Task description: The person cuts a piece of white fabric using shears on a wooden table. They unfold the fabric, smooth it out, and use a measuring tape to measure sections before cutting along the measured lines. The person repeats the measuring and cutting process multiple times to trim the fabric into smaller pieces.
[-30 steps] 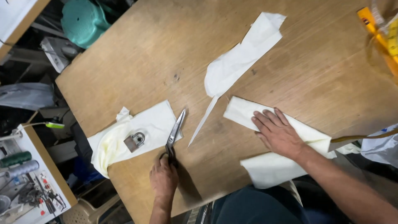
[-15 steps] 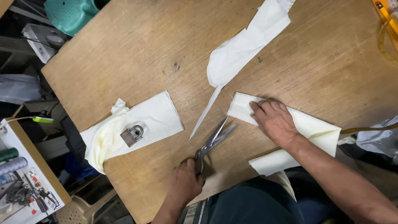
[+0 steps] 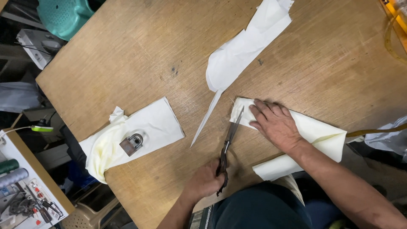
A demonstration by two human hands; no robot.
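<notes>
The dark metal scissors (image 3: pixel 228 142), clenched in the left hand's (image 3: pixel 205 182) grip, have been swung to the folded cream cloth (image 3: pixel 316 131) pinned flat, ungrasped, under the right hand (image 3: pixel 275 123).

We see a worn plywood surface (image 3: pixel 127 55), brown and scuffed, with a dark stain near its middle. Beyond its far left corner sits a teal plastic stool (image 3: pixel 63 15). On the left stands a low side table (image 3: pixel 25 186) with thread spools (image 3: pixel 10 171) and small tools. Beneath lies shadowed clutter, and a woven plastic basket (image 3: pixel 87 216) rests on the floor.
</notes>
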